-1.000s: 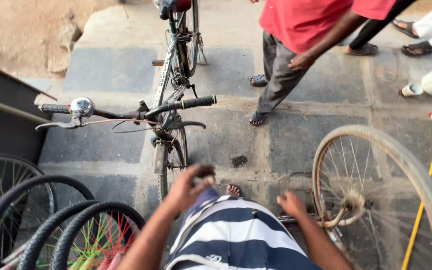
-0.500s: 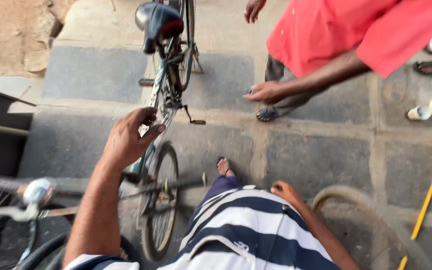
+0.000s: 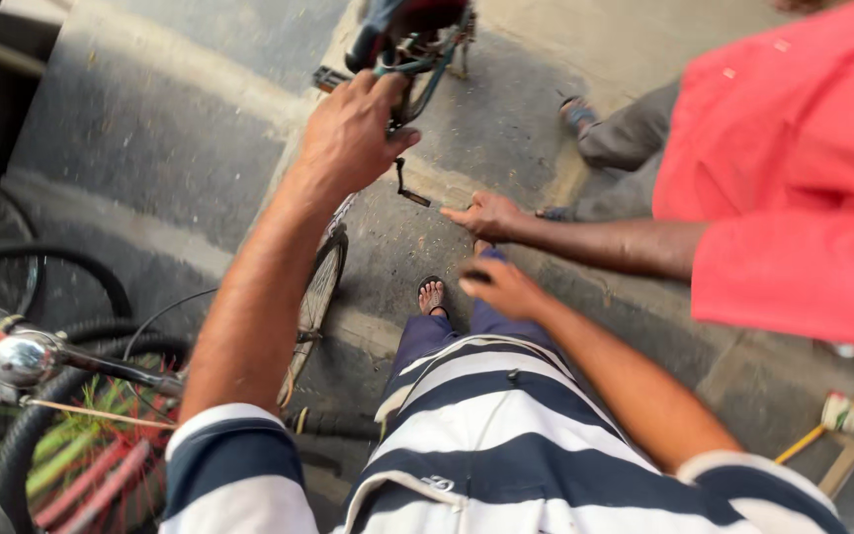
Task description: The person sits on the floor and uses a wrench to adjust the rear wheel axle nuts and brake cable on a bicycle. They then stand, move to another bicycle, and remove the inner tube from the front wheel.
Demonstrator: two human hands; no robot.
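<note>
At nine o'clock in the view lie dark loose tyres on the grey paving, and below them, near eight o'clock, a chrome bell sits on a handlebar, with a wheel laced in red and green strands under it. Moving rightward, the person's left hand reaches up toward twelve o'clock along an outstretched bare arm; its fingers are curled and closing on the frame of a bicycle just below the dark saddle, the thumb spread to the right and touching the teal tube. The bicycle stands upright from twelve o'clock down to the centre, its front wheel beside the forearm and a pedal crank sticking out just right of the hand. At the centre a sandalled foot shows above the striped shirt. The person's right hand hovers just right of it, blurred, fingers loosely bent and holding nothing that can be made out. Just above, a co-worker's hand comes in from three o'clock, fingers extended near the crank, its arm leading to a red shirt. At four o'clock lies a yellow stick
</note>
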